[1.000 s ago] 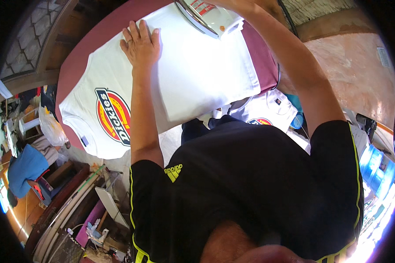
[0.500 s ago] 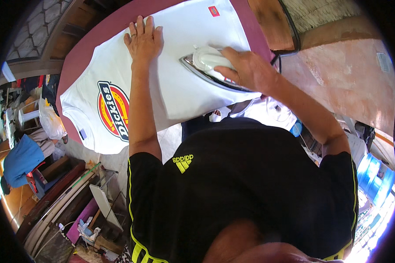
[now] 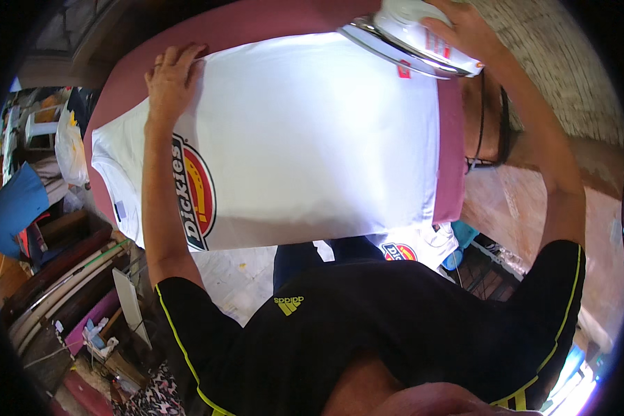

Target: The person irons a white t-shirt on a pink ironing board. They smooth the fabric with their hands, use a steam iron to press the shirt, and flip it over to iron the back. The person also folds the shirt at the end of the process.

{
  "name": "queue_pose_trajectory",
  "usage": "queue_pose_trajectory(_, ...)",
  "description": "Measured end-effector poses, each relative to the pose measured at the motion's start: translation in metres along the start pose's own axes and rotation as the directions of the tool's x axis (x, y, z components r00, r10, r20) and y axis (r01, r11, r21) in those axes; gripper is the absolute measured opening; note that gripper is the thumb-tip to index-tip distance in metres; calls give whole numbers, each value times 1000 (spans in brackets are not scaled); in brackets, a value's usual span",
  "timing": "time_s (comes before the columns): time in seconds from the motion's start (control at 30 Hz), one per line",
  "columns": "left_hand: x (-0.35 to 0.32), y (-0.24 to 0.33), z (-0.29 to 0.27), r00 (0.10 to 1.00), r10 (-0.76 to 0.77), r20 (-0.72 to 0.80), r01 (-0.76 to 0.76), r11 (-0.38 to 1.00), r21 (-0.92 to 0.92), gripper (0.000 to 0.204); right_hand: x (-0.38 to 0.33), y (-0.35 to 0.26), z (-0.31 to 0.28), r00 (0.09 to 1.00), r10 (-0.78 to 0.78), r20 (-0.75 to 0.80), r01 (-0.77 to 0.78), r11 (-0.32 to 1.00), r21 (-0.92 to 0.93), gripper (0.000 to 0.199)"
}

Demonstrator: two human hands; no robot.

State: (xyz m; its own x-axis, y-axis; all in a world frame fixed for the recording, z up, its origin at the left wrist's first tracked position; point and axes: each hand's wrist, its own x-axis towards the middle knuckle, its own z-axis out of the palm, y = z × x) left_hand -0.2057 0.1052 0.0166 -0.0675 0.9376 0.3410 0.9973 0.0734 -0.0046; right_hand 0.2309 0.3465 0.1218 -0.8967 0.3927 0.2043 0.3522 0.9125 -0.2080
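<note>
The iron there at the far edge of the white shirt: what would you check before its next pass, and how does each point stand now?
1. Right hand grips the iron: ok.
2. Left hand lies flat on the white shirt, pinning its far left corner: ok.
3. Shirt spread smooth over the maroon board: ok, no big folds visible.
4. Left hand clear of the iron: ok, far apart.
5. Black cord off the shirt: ok, it hangs beside the board.
6. Iron's heat: cannot tell.
</note>
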Motion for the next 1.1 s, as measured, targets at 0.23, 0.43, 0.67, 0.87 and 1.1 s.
queue_pose_trajectory(0.23, -4, -65, 2, 992, -108, 58, 122, 821, -558, 21, 60, -37, 29, 960, -277, 35, 271, 955, 119, 30)
queue_pose_trajectory(0.43, -4, -69, 5, 967, -199, 160, 254, 694, -673, 19, 133, -132, 62, 978, -200, 52, 195, 977, 89, 34)
queue_pose_trajectory(0.67, -11, -70, 3, 976, -215, -19, 144, 712, -687, 19, 188, -192, 82, 987, -71, 143, 63, 996, 63, 43)
queue_pose_trajectory(0.87, -21, -69, 13, 958, -180, -223, 20, 818, -576, 14, 196, -200, 75, 978, -18, 206, -7, 993, 120, 48)
queue_pose_trajectory(1.1, -48, 25, -3, 934, -158, -319, 113, 981, -155, 55, 130, -143, 41, 959, -4, 285, -21, 996, 85, 46)
